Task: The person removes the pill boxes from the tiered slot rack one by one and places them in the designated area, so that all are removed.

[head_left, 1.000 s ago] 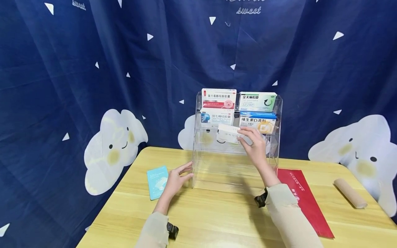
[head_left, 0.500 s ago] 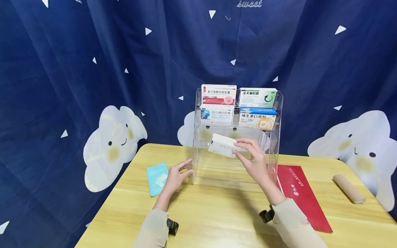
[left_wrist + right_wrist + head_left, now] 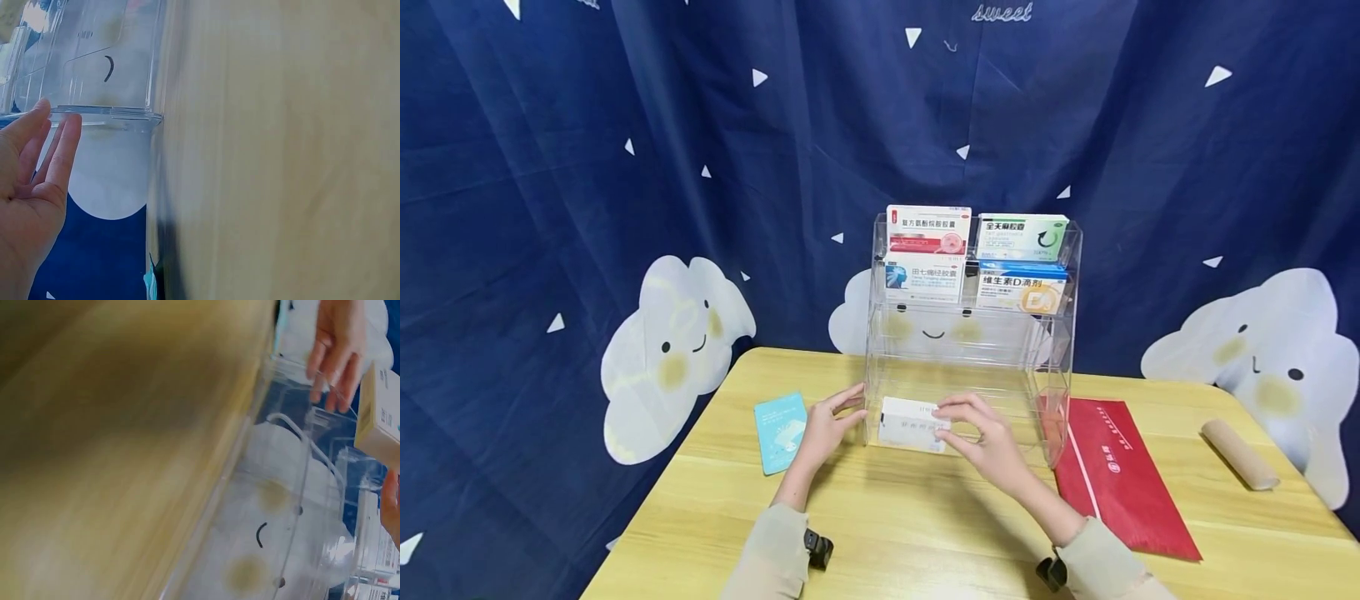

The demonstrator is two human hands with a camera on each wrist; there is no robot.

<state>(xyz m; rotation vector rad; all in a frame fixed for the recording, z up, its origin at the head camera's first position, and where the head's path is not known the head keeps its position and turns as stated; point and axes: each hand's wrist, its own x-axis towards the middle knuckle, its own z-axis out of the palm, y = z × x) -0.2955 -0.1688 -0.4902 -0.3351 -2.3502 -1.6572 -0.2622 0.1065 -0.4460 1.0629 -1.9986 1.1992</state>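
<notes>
A clear acrylic tiered display rack (image 3: 874, 358) stands on the wooden table (image 3: 887, 517). My left hand (image 3: 827, 429) rests its fingertips against the rack's left side, fingers fairly straight; the left wrist view shows this hand (image 3: 37, 187) at the clear panel edge. Thumb and fingers of my right hand (image 3: 988, 442) pinch the right end of a white medicine box (image 3: 910, 425), low at the rack's front left. The right wrist view shows the side of that medicine box (image 3: 382, 419), with only part of the hand (image 3: 390, 512) visible. Whether the box touches the rack, I cannot tell.
Medicine boxes fill the rack's upper tiers, including a red-and-white box (image 3: 928, 231) and a vitamin D box (image 3: 1021, 288). A teal packet (image 3: 780, 433) lies left. On the right are a red bag (image 3: 1123, 475) and a cardboard tube (image 3: 1240, 454). A dark blue curtain (image 3: 805, 167) hangs behind.
My right hand has carried the white medicine box from the rack's middle tier height down and left to the lowest tier. The left hand stays at the rack's side.
</notes>
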